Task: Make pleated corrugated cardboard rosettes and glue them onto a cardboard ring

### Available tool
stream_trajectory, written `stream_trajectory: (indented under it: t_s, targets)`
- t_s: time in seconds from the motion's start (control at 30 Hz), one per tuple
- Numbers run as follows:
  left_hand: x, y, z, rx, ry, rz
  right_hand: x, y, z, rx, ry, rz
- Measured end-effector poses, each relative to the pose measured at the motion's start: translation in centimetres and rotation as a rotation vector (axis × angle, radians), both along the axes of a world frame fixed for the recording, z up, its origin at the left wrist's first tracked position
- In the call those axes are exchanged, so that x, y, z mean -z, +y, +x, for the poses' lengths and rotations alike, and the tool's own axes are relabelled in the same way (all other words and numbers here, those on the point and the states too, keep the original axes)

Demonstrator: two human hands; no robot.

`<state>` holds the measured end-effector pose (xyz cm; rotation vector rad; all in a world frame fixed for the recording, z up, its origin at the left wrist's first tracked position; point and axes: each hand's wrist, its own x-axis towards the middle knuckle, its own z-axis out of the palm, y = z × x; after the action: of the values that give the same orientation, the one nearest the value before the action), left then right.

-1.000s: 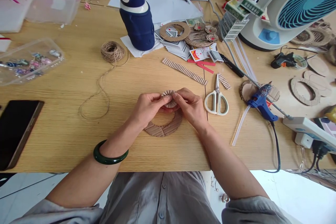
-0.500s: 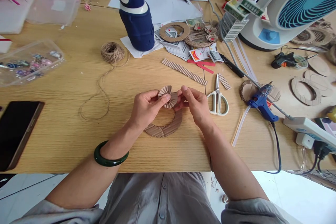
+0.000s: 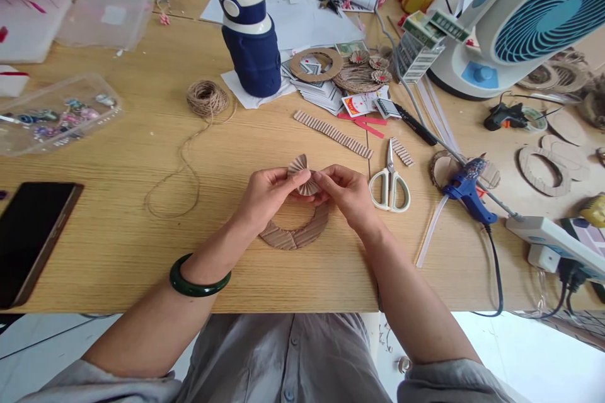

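Observation:
A small pleated brown paper rosette is pinched between both my hands above the wooden table. My left hand, with a green bangle on its wrist, grips the rosette's left side with thumb and fingers. Fingers of my right hand close on its right edge. Under my hands lies a corrugated cardboard ring, partly hidden by them.
Scissors and a blue glue gun lie to the right, near a power strip. A twine ball, blue bottle, cardboard strip, playing cards, fan, bead tray and phone stand around.
The rosette was lifted and tilted up from the ring, and my right hand, briefly looser, has closed on its right edge again. The view shifted slightly.

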<state>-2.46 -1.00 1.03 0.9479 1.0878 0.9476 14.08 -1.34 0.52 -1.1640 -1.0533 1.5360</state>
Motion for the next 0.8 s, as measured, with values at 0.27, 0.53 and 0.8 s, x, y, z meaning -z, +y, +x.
stream_trajectory:
  t_s: [0.27,0.53,0.8]
  targets:
    - [-0.3,0.5,-0.1,-0.041,-0.025,-0.035,0.3,0.5,0.5,0.09,-0.005,-0.066]
    - [0.2,0.6,-0.2,-0.036,-0.095,0.069,0.7,0.6,0.8,0.149,-0.053,-0.019]
    - [0.6,0.4,0.1,-0.073,-0.027,0.163,-1.3,3.4,4.3,0.321,-0.236,0.064]
